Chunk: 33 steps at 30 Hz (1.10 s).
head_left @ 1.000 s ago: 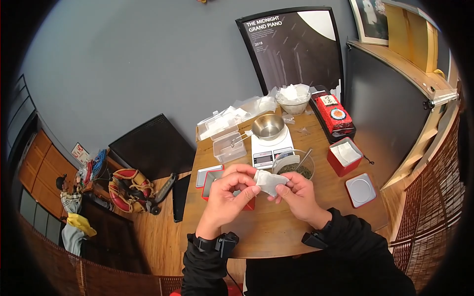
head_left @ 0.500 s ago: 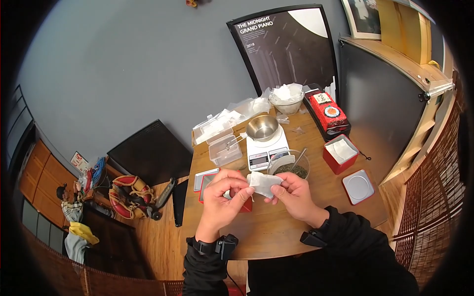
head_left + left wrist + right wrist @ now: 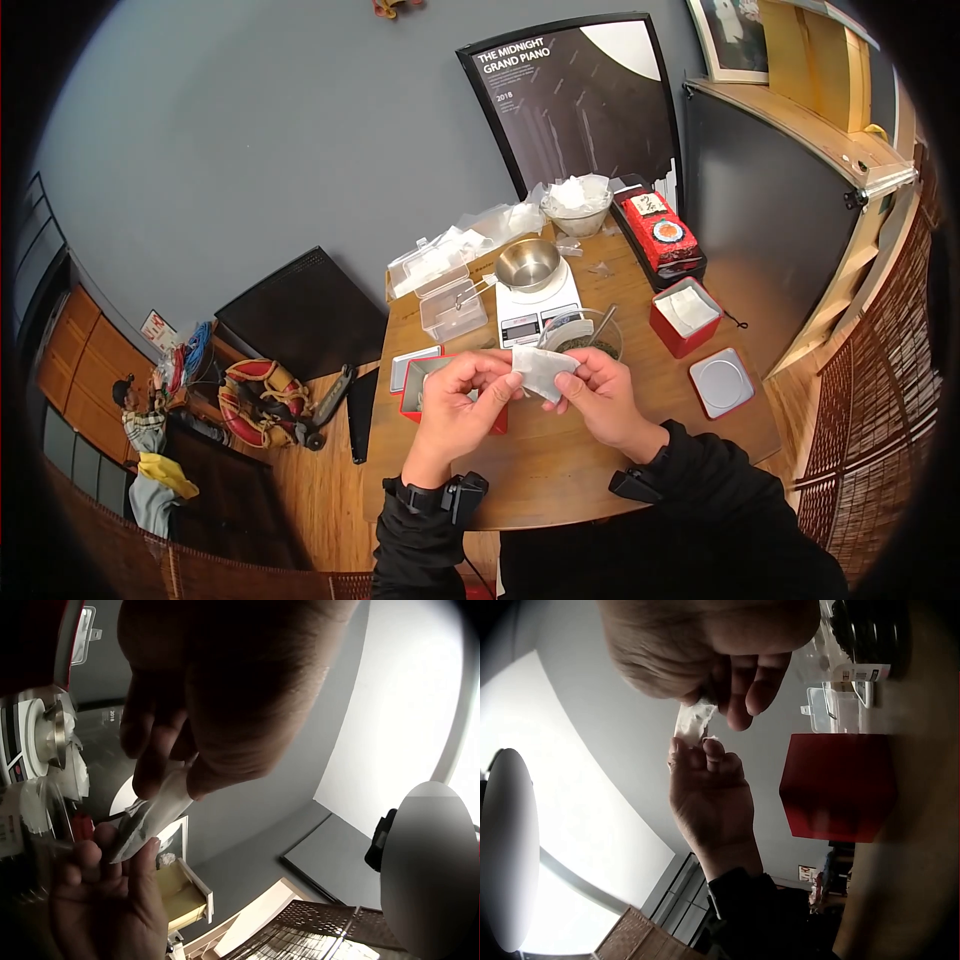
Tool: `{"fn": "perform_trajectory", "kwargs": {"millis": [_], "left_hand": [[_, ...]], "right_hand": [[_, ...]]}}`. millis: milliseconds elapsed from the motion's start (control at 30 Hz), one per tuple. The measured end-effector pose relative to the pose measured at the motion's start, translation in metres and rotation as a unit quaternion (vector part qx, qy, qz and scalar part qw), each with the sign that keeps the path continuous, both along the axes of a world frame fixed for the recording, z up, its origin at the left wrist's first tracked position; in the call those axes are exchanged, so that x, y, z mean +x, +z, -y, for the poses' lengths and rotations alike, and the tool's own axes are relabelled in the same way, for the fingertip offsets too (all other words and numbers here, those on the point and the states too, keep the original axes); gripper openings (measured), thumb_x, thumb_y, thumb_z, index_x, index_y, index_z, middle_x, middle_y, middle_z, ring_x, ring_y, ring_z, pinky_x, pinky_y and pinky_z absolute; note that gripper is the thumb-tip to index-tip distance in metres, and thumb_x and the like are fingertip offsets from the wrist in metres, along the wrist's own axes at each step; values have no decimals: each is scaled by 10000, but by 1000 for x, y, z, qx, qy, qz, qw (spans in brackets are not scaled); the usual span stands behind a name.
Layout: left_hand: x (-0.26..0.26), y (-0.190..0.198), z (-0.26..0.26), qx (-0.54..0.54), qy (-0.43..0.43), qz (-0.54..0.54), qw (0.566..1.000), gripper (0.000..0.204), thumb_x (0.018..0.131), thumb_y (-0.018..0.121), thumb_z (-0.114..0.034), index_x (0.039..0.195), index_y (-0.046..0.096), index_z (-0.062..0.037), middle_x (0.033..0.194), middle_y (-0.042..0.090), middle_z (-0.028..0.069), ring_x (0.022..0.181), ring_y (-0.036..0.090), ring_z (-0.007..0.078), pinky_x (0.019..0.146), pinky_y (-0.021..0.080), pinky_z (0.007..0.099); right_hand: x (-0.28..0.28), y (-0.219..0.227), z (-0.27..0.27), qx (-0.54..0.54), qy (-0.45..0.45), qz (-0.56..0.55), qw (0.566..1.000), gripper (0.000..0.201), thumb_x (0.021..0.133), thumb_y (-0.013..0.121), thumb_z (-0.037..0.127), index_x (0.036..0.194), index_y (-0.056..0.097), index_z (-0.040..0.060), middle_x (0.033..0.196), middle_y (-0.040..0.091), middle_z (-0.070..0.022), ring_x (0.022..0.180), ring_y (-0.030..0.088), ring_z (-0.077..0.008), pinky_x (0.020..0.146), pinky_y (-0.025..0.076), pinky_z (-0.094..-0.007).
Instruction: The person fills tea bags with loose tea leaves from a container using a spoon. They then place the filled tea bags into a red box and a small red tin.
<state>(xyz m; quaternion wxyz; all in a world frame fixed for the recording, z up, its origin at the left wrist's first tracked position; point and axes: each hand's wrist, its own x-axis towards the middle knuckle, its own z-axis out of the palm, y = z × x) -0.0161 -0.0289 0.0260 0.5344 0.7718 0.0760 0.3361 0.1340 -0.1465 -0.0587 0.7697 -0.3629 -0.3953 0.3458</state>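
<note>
Both hands hold a small white tea bag (image 3: 541, 372) above the near part of the table. The left hand (image 3: 457, 408) pinches its left end between thumb and fingers, and the right hand (image 3: 607, 408) grips the other end the same way. Seen from the left wrist, the tea bag (image 3: 154, 817) stretches between the two hands with a darker patch inside. Behind the hands stands a glass bowl (image 3: 619, 340) of dried green leaves with a spoon in it. An uncovered red tin (image 3: 499, 419) is partly hidden by the left hand.
A white kitchen scale (image 3: 562, 292) carries a steel pan (image 3: 528, 264). To its left are a clear plastic box (image 3: 455, 318) and white bags. At the right stand a red tin (image 3: 686, 336) filled with white bags, its lid (image 3: 721, 383), and a red package (image 3: 660, 226) on a black tray.
Both hands keep their hold on the tea bag, which has tilted and shifted slightly between the fingers. The head view has moved a little, so the table appears further left.
</note>
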Motion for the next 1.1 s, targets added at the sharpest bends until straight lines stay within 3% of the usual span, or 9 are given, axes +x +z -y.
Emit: {"fn": "perform_trajectory", "kwargs": {"millis": [167,333,400,567,667,833,1100], "left_hand": [[16,-4,4,-31,-20,36,999,85,929,660,1,995,615,31,1092,686,143,819,674,126,732,556,245],[33,-12,7,-64,12,48,997,103,940,648,3,1025,601,38,997,698,120,824,678,129,742,560,254],[42,-16,9,-89,5,69,994,127,936,654,4,1044,596,37,982,700,117,822,679,129,741,562,255],[62,-26,11,-126,0,95,988,194,921,671,12,1090,581,39,981,704,119,827,683,129,736,568,255],[71,-32,15,-143,21,112,983,264,900,668,47,1137,553,31,1007,710,161,808,701,169,687,575,271],[70,-41,28,-144,18,94,985,470,859,640,102,1286,456,38,1219,622,220,832,706,189,700,584,288],[64,-59,22,-138,37,80,987,461,864,566,109,1306,454,40,1238,618,205,812,702,168,621,539,230]], "right_hand": [[10,8,6,3,-17,-10,1000,276,976,623,125,1200,534,-9,984,692,-120,753,688,-164,627,532,-263],[20,12,14,10,-43,-24,999,326,961,654,130,1228,532,-12,991,694,-103,768,675,-135,631,513,-235],[26,12,17,16,-96,-49,994,326,953,657,108,1226,531,-17,992,695,-107,762,672,-134,625,508,-230],[35,8,21,29,-122,-83,989,315,947,659,94,1213,536,-21,999,699,-107,755,669,-129,616,504,-225],[39,8,26,22,-141,-81,986,296,945,662,95,1193,548,-19,993,702,-104,748,666,-124,613,503,-225],[52,8,37,1,-171,-70,983,257,942,666,95,1156,576,-15,970,708,-88,734,659,-106,610,498,-219],[74,15,35,-89,-219,53,970,227,927,683,105,1112,625,-14,890,689,-41,699,613,-61,592,463,-206]]}}
